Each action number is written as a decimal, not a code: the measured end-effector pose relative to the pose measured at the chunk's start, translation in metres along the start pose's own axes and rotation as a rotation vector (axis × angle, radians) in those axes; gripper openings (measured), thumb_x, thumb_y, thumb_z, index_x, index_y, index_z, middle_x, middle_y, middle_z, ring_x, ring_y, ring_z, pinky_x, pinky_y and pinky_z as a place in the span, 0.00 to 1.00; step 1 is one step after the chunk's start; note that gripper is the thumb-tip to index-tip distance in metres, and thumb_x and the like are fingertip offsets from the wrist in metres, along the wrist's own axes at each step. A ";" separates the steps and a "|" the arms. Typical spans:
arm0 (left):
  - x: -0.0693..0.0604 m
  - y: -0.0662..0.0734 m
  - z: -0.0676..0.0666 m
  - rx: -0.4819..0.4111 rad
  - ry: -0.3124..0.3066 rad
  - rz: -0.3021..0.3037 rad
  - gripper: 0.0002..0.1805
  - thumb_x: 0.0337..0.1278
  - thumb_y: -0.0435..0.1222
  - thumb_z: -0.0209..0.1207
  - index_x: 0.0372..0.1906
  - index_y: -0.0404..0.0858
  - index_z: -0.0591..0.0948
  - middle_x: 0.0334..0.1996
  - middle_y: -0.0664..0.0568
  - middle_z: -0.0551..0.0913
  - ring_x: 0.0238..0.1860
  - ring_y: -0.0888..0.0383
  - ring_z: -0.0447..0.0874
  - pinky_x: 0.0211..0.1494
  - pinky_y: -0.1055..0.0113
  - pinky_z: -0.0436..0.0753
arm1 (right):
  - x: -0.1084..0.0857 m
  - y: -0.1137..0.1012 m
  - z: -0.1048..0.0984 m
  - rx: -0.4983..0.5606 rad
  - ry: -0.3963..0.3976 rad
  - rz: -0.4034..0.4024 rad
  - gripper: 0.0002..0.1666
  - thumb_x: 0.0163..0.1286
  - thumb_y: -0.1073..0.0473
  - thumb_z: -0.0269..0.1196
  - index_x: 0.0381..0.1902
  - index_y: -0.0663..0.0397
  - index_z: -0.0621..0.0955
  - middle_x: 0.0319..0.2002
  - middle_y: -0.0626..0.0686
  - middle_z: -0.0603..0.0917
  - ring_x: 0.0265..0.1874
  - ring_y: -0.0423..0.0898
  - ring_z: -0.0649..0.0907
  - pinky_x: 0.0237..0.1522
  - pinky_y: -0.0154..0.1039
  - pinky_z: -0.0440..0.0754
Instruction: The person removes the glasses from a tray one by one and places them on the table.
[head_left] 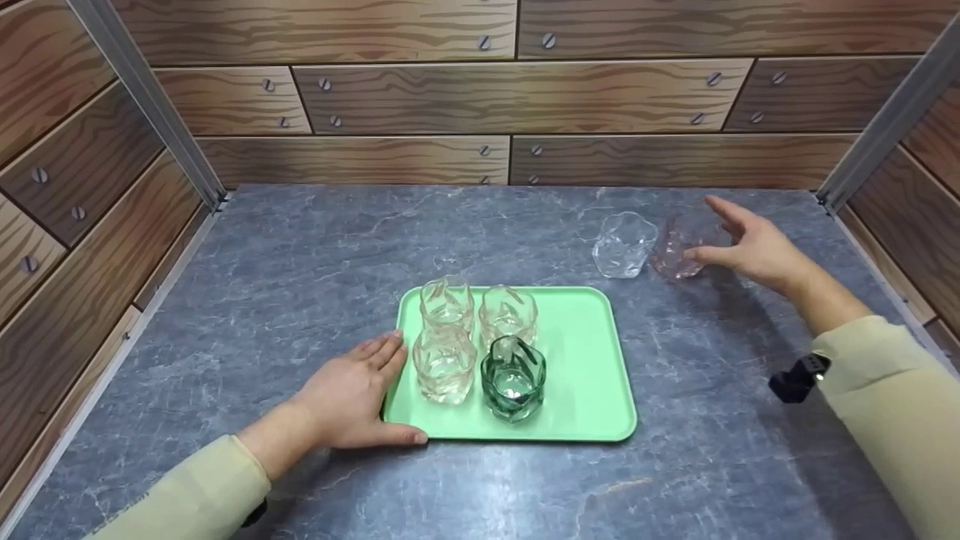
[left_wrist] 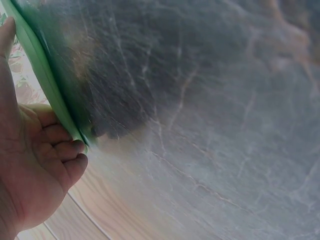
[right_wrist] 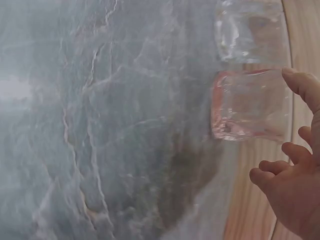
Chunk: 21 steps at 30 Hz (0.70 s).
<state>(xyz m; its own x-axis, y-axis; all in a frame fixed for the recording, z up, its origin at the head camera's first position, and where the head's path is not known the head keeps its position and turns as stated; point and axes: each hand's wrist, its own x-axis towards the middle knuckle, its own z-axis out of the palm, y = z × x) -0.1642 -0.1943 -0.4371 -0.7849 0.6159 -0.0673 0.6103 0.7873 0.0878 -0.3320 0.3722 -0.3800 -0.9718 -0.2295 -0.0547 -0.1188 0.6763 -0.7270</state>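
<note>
Looking at the head cam first: the left hand has its fingers laid along the left rim of a green tray, thumb out along the near edge, so it's bracing that corner rather than clutching it. On the tray sit three pale clear glasses bunched to the left, plus a dark green glass right of the nearest one. Over on the far right, the right hand has thumb and fingers spread wide at a pink glass, not clamped around it. That one stands upright on the grey marbled table, just beside another clear glass. Wood-plank walls box it all in.

Left wrist cam: fingers lightly bent, tips up against the tray's green rim, with a bit of glass peeking past the hand.

Right wrist cam: pink glass next to the clear one, thumb stretched out near its rim and the other fingers loosely bent off to the side. It's pretty washed out, so I can't tell if the thumb actually touches.
</note>
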 end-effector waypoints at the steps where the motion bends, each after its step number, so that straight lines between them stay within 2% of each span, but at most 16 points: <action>1: 0.000 0.000 0.000 -0.001 -0.002 -0.001 0.70 0.56 0.82 0.50 0.79 0.22 0.63 0.78 0.27 0.60 0.80 0.35 0.60 0.81 0.47 0.64 | -0.003 -0.004 -0.001 0.002 0.010 -0.011 0.64 0.71 0.51 0.75 0.88 0.52 0.45 0.86 0.60 0.45 0.82 0.71 0.51 0.79 0.66 0.54; 6: 0.000 0.000 0.000 -0.003 -0.002 0.001 0.70 0.56 0.81 0.50 0.79 0.22 0.63 0.78 0.27 0.60 0.80 0.35 0.59 0.81 0.47 0.64 | -0.021 -0.031 -0.003 0.008 0.043 -0.081 0.62 0.70 0.55 0.75 0.88 0.50 0.49 0.86 0.59 0.49 0.81 0.69 0.54 0.80 0.64 0.55; 10: -0.001 0.000 0.000 0.002 0.012 0.006 0.70 0.56 0.82 0.50 0.78 0.22 0.63 0.78 0.27 0.61 0.80 0.35 0.60 0.81 0.47 0.65 | -0.037 -0.061 0.007 -0.002 0.052 -0.139 0.60 0.68 0.55 0.77 0.87 0.43 0.54 0.85 0.57 0.54 0.80 0.66 0.61 0.78 0.59 0.61; 14: -0.001 0.000 0.000 0.004 0.018 0.007 0.70 0.56 0.82 0.50 0.78 0.22 0.63 0.78 0.27 0.61 0.79 0.35 0.61 0.80 0.47 0.65 | -0.054 -0.090 0.026 0.016 0.049 -0.206 0.58 0.65 0.55 0.79 0.86 0.42 0.60 0.82 0.58 0.63 0.77 0.62 0.68 0.75 0.43 0.69; 17: -0.001 0.000 0.000 0.006 0.014 0.008 0.70 0.56 0.82 0.50 0.78 0.22 0.63 0.78 0.27 0.61 0.80 0.35 0.61 0.81 0.47 0.65 | -0.064 -0.106 0.045 0.045 0.022 -0.282 0.56 0.64 0.55 0.79 0.85 0.45 0.63 0.79 0.60 0.68 0.75 0.60 0.72 0.71 0.33 0.71; 18: -0.001 0.000 0.000 0.005 0.013 0.008 0.70 0.56 0.82 0.50 0.78 0.22 0.63 0.78 0.27 0.61 0.80 0.35 0.60 0.81 0.47 0.65 | -0.067 -0.111 0.052 0.052 0.011 -0.309 0.56 0.64 0.55 0.79 0.84 0.46 0.63 0.78 0.60 0.69 0.74 0.60 0.73 0.70 0.31 0.72; 21: -0.001 0.001 -0.001 0.006 0.012 0.008 0.70 0.56 0.82 0.50 0.78 0.22 0.63 0.78 0.27 0.61 0.80 0.34 0.60 0.81 0.46 0.64 | -0.076 -0.125 0.072 0.060 -0.019 -0.377 0.55 0.63 0.55 0.80 0.83 0.48 0.66 0.76 0.59 0.72 0.71 0.58 0.76 0.68 0.33 0.75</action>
<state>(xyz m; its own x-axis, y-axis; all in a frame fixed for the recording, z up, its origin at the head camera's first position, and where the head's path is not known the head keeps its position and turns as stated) -0.1634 -0.1942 -0.4364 -0.7815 0.6215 -0.0548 0.6168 0.7828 0.0821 -0.2282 0.2550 -0.3344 -0.8580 -0.4678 0.2122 -0.4547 0.4995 -0.7374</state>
